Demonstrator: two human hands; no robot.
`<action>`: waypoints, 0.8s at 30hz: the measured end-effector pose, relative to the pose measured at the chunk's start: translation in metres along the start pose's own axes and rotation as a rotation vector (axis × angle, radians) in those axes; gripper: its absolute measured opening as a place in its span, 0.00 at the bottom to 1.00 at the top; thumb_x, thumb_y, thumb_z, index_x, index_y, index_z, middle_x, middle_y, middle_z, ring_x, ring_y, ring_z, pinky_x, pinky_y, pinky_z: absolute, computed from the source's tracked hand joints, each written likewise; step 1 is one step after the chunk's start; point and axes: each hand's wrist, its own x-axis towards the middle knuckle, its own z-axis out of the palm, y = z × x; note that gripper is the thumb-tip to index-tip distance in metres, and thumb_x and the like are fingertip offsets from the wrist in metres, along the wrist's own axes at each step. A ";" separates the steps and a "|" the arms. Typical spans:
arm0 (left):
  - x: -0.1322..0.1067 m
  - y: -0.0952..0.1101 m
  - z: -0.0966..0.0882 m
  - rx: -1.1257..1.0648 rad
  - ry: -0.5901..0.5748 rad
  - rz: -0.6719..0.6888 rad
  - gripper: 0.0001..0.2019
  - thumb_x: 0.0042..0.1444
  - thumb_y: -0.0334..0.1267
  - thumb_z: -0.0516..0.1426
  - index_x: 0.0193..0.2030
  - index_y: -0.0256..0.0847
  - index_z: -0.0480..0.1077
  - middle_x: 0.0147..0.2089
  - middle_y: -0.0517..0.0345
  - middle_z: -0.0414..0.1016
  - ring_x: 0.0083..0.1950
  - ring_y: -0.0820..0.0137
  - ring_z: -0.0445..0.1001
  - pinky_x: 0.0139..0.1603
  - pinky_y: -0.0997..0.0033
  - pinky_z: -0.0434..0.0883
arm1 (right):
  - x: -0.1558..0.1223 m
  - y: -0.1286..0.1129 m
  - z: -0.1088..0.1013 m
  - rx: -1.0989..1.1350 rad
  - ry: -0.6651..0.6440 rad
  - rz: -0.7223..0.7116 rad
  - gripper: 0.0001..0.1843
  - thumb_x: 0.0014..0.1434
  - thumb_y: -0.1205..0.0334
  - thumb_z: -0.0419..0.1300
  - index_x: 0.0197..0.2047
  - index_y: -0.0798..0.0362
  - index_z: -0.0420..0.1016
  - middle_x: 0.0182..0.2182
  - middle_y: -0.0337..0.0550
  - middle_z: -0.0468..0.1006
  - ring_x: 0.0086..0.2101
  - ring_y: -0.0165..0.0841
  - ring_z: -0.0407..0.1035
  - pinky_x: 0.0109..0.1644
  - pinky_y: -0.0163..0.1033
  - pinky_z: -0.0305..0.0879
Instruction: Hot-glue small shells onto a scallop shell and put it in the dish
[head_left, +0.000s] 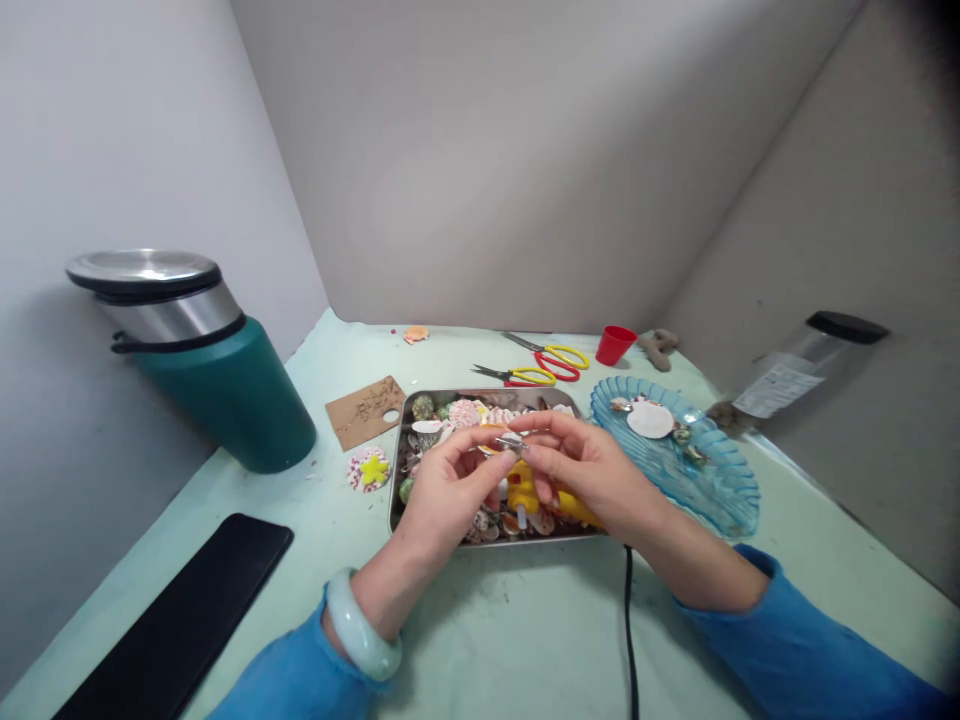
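Pinching small grey piece (512, 441) between left hand (450, 480) and right hand (585, 465) fingertips | loosening grip is risking losing it among shells in metal tray (396, 470) | yellow glue gun (525, 490) lying just beneath is likely threatening burns

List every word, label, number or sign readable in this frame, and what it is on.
Clear jar's white label: print there, too blurred to read.
No other text shows: none on the teal flask, scissors or red cup.

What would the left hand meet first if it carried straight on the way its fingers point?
The left hand pinches a small silvery piece at its fingertips; just beyond that, probably, comes the right hand.
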 end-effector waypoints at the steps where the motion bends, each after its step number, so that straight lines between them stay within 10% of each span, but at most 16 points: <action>1: 0.000 0.000 0.000 -0.023 0.001 -0.014 0.15 0.50 0.41 0.64 0.41 0.36 0.73 0.21 0.64 0.70 0.21 0.77 0.66 0.25 0.77 0.65 | -0.001 -0.001 0.000 -0.062 0.050 -0.043 0.15 0.60 0.55 0.61 0.49 0.52 0.70 0.24 0.34 0.73 0.18 0.24 0.63 0.20 0.31 0.63; 10: 0.000 0.003 0.002 -0.120 -0.026 -0.061 0.15 0.48 0.40 0.65 0.39 0.36 0.69 0.23 0.63 0.73 0.22 0.75 0.72 0.25 0.77 0.68 | -0.004 -0.001 0.001 -0.777 0.238 -0.769 0.08 0.63 0.71 0.56 0.42 0.51 0.74 0.38 0.46 0.75 0.39 0.35 0.71 0.41 0.41 0.69; 24: 0.000 0.002 0.003 -0.083 -0.040 -0.069 0.15 0.46 0.40 0.66 0.38 0.35 0.73 0.20 0.64 0.72 0.20 0.75 0.69 0.25 0.75 0.68 | -0.006 0.006 -0.002 -1.022 0.230 -0.841 0.10 0.62 0.72 0.54 0.43 0.51 0.72 0.38 0.47 0.75 0.36 0.34 0.71 0.37 0.38 0.70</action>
